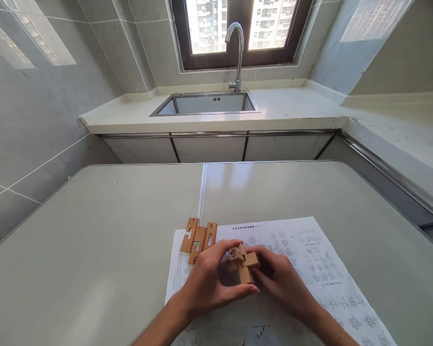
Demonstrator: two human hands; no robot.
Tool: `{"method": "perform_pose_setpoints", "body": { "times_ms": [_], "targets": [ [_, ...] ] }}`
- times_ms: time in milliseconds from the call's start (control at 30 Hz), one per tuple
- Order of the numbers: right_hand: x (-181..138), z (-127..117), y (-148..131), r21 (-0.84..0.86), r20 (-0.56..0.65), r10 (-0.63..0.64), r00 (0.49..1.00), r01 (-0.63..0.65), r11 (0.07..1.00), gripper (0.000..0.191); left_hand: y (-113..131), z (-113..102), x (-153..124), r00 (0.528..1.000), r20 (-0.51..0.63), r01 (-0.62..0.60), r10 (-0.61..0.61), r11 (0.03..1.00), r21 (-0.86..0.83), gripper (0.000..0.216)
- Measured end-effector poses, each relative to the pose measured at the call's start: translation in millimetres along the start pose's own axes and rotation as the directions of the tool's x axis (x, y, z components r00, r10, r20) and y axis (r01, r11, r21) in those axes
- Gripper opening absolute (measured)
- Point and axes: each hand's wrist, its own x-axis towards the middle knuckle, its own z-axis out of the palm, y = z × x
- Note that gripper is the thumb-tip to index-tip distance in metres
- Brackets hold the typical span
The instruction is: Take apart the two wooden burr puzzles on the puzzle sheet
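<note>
Both of my hands hold a small wooden burr puzzle (245, 270) of interlocking notched blocks, above a printed sheet. My left hand (211, 276) grips it from the left, forefinger on top and thumb along its lower edge. From the right, my right hand (279, 274) pinches it between thumb and fingers. A letter is marked on the end of the upper block. Beyond my left hand lie three flat wooden pieces side by side: one with a side notch (190, 235), a slotted middle one (197, 245), and one marked 2 (210, 234).
The paper sheet (306, 245), printed with puzzle drawings, lies under my hands on a pale folding table (94, 230) with a centre seam. Past the table's far edge are a counter (285, 103), a sink (209, 102), a tap (239, 57) and a window.
</note>
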Motion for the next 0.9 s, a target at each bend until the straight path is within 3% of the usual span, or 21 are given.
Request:
{"method": "perform_pose_setpoints", "body": {
  "times_ms": [900],
  "targets": [
    [-2.7,6.0,3.3,0.134,-0.055,0.033,0.998,-0.026,0.991,0.021,-2.2,4.5,-2.5,0.996,-0.059,-0.069,0.07,0.997,0.017,0.074]
  ]
}}
